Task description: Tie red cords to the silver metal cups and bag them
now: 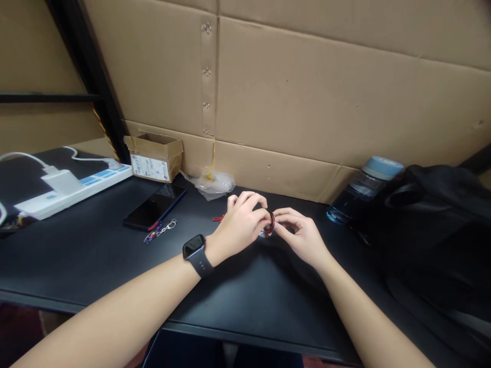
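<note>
Between my two hands is a small round thing (272,223) with a dark red, ring-like rim and a shiny, pale lower part; its exact kind I cannot make out. My left hand (245,217), with a black watch on the wrist, curls over its left side, and the fingers hide much of it. From the right, my right hand (301,232) pinches the rim between thumb and fingertips. A bit of red cord (218,219) shows on the desk just left of my left hand.
On the black desk (230,301) lie a phone (155,206) and a beaded keychain (159,231). Behind them are a small cardboard box (155,157) and clear plastic wrap (215,184). A white power strip (76,193) is at left; a blue-lidded bottle (362,189) and black bag (433,245) stand right.
</note>
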The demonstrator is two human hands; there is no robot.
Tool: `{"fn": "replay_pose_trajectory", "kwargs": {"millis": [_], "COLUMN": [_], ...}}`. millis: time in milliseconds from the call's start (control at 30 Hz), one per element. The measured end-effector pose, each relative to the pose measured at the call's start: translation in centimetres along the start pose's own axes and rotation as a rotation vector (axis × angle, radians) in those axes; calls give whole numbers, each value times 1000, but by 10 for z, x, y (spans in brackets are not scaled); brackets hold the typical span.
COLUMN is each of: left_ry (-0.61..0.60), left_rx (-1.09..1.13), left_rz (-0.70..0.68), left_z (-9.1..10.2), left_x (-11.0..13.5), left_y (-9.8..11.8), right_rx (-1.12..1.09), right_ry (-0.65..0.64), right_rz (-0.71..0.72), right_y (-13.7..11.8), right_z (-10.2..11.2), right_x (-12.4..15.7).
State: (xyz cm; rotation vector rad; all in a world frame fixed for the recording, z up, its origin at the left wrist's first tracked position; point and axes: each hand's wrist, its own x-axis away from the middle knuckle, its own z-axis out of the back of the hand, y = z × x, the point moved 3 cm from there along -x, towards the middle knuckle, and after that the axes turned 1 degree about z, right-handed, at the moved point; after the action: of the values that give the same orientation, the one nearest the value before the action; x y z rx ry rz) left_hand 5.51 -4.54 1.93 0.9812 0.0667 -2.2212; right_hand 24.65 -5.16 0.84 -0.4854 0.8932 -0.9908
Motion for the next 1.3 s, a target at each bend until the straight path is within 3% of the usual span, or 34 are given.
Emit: {"fn": "replay_pose_trajectory", "kwargs": {"millis": [500,767,1000,1300], "left_ry": [-23,-183,-181,-138], "left_rx": [58,135,133,110], "left_rz": [-16,-131,-93,-4], "left_z": [0,8,-3,3], "left_x": [-2,-5,-3,-6], "left_y": [2,-1,-2,-9], "right_rx": [-110,-193,-163,-137], "right_ry": [-6,22,-5,59], "right_rz": [-33,-38,-25,-15], "right_y": [2,6,0,1], "right_z": [-3,1,-6,0], "right_x": [0,-3,-2,-5]}}
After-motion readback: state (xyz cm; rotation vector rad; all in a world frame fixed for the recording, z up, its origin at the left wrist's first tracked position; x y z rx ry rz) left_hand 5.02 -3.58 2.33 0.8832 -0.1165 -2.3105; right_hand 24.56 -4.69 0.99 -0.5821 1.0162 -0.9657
